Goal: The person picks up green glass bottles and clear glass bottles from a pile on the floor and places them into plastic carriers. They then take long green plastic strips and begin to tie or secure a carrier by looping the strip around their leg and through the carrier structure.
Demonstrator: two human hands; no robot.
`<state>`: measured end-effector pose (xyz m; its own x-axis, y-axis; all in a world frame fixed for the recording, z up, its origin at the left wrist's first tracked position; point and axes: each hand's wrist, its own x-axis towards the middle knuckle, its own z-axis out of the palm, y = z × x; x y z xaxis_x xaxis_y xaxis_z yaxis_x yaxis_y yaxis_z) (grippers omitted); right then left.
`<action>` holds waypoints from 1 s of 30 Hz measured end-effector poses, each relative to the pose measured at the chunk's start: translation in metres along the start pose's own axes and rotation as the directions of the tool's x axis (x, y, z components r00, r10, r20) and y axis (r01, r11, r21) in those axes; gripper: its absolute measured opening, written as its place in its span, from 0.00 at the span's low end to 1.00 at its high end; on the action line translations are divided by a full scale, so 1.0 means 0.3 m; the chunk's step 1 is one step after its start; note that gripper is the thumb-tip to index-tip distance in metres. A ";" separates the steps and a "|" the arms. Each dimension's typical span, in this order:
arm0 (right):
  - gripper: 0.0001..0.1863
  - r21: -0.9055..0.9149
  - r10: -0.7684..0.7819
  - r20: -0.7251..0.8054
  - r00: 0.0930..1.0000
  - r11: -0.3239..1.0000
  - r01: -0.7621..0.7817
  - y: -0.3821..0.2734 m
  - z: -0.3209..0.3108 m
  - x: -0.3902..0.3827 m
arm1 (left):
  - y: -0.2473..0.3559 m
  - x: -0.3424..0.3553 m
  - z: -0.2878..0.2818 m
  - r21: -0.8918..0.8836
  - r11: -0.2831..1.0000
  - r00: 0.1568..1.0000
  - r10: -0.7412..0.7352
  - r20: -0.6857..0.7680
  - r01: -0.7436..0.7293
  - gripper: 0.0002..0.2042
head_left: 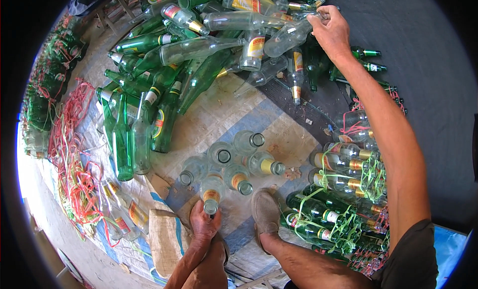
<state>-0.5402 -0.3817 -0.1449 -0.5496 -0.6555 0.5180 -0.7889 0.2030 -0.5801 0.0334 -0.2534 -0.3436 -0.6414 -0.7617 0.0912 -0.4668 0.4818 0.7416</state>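
Observation:
My right hand point(331, 31) reaches out to the pile at the upper right, its fingers closed around the neck end of a clear glass bottle point(289, 38). Low in the middle, my left hand point(205, 221) is closed around a standing clear bottle point(212, 185) with an orange-yellow neck label. Most of that hand's fingers are hidden. Several more clear bottles stand close together beside it, mouths up, among them one clear bottle point(220, 153) at the centre and another clear bottle point(266, 164) with a yellow neck band.
Beyond lies a heap of loose green bottles point(201, 80) and clear ones. Bundles of bottles tied with green string point(323, 217) lie at the right. Tangled red string point(74, 119) and tied bottles point(42, 97) are at the left. A woven sheet point(294, 122) covers the floor.

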 end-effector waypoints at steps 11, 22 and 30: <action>0.21 0.107 -0.015 0.018 1.000 0.994 0.013 -0.001 -0.031 -0.049 | -0.016 -0.038 -0.002 0.042 0.980 0.972 -0.199 0.121 0.196 0.14; 0.20 0.091 -0.018 0.031 0.999 0.996 0.015 -0.001 -0.044 -0.081 | -0.008 -0.022 0.009 -0.009 0.994 0.992 -0.107 0.071 0.108 0.13; 0.19 -0.043 -0.124 -0.025 0.992 0.991 0.123 0.024 -0.033 -0.089 | -0.015 -0.024 0.008 -0.017 0.992 0.989 -0.122 0.083 0.124 0.14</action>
<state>-0.5338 -0.3556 -0.1568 -0.4542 -0.6570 0.6018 -0.8615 0.1518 -0.4845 0.0388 -0.2490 -0.3492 -0.6283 -0.7760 -0.0556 -0.5321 0.3766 0.7583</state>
